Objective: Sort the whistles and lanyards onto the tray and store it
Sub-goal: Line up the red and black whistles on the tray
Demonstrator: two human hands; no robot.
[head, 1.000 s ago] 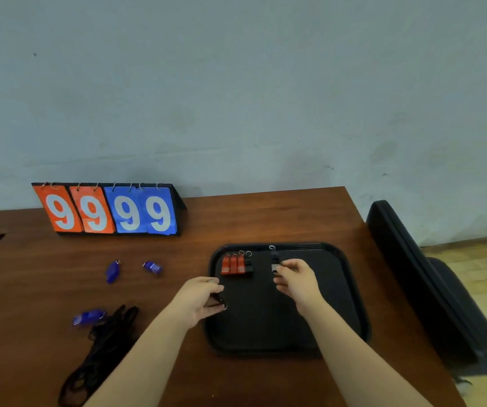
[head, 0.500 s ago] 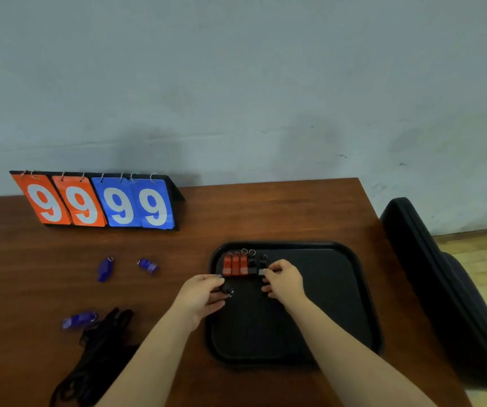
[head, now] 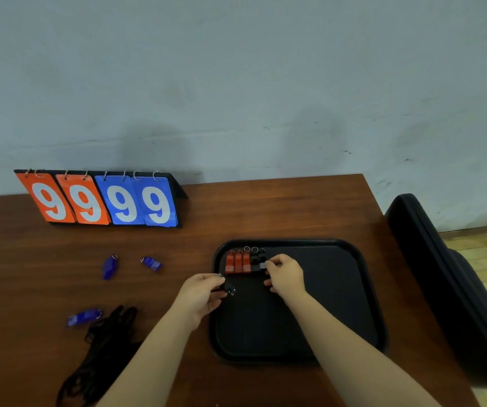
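Flat on the table (head: 265,210), near its right end: a black tray (head: 324,312). In the tray's far left corner, a tight row side by side: three red whistles (head: 238,262), then a black whistle (head: 254,259), key rings pointing toward the wall (head: 236,83).

Reaches over the tray's far half with the right hand (head: 286,276). Pinches a second black whistle (head: 263,264) between thumb and forefinger at its grey mouthpiece, at the right end of that row, just beside the first black one. Other fingers curled under.

Keeps the left hand (head: 198,298) at the tray's left rim, on the near side of the red whistles. Grips a small black piece (head: 230,289) with a metal ring, fingers curled round it. Probably another whistle, though too dark against the tray to be sure.

On the bare wood left of the tray: one blue whistle (head: 109,266) and another blue whistle (head: 152,263), near each other but apart. Nearer the body, a third blue whistle (head: 83,317), just beside the lanyards (head: 104,348). Those in a black tangle, running off the bottom edge beside the left forearm.

At the far left, against the wall: a scoreboard (head: 104,201), showing 9 9 on orange cards and 9 9 on blue.

Right of the table: a black padded chair (head: 442,289), with wooden floor (head: 486,259) beyond.
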